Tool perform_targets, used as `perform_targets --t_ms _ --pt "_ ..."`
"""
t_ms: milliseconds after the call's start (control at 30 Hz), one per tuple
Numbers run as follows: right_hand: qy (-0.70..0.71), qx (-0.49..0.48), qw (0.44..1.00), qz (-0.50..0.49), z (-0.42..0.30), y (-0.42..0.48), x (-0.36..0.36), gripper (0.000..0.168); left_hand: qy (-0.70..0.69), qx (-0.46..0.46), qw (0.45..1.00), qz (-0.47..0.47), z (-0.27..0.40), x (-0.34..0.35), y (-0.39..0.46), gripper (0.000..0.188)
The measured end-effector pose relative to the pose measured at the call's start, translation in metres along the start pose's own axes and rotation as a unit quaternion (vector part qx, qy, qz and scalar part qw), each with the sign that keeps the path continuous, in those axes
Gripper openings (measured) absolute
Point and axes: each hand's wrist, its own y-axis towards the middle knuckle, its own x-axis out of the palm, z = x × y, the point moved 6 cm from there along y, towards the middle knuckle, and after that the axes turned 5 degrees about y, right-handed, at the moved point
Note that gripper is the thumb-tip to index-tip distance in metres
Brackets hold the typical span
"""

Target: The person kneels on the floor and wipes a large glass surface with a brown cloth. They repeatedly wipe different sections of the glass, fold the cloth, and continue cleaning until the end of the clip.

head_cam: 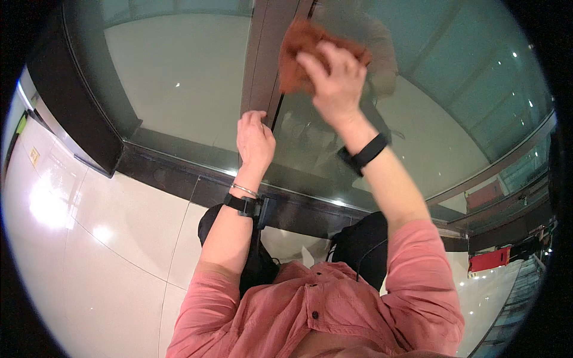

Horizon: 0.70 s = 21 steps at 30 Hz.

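My right hand [338,83] presses a rust-brown cloth [297,58] against a glass pane [313,143], right beside a brown metal frame post [268,58]. The cloth is bunched under the fingers and slightly blurred; part of it overlaps the post. Lower down, my left hand [256,138] rests at the same post with its fingers curled around or against its edge. I see no object in that hand, though its palm side is hidden. A second glass pane [192,80] lies to the left of the post.
A dark base ledge [152,172] runs below the glass, meeting a dark upright [76,89] at left. Glossy pale floor tiles [125,232] reflect bright lights. My bent knees [362,237] are close to the ledge. Far right, a red object [489,261] stands near the floor.
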Motion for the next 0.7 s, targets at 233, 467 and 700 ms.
perform_targets --t_ms 233,467,700 --pt "0.153 -0.056 0.922 -0.352 -0.09 -0.219 0.065 0.038 -0.049 -0.012 0.997 0.06 0.001 -0.012 0.006 0.038" --pt "0.118 0.106 0.978 -0.136 -0.05 -0.159 0.017 0.045 -0.039 0.016 0.994 0.102 0.001 -0.007 0.009 0.043" --pt "0.088 0.115 0.983 -0.11 -0.048 -0.153 0.029 0.046 -0.048 0.02 0.992 0.119 0.011 0.0 0.017 0.053"
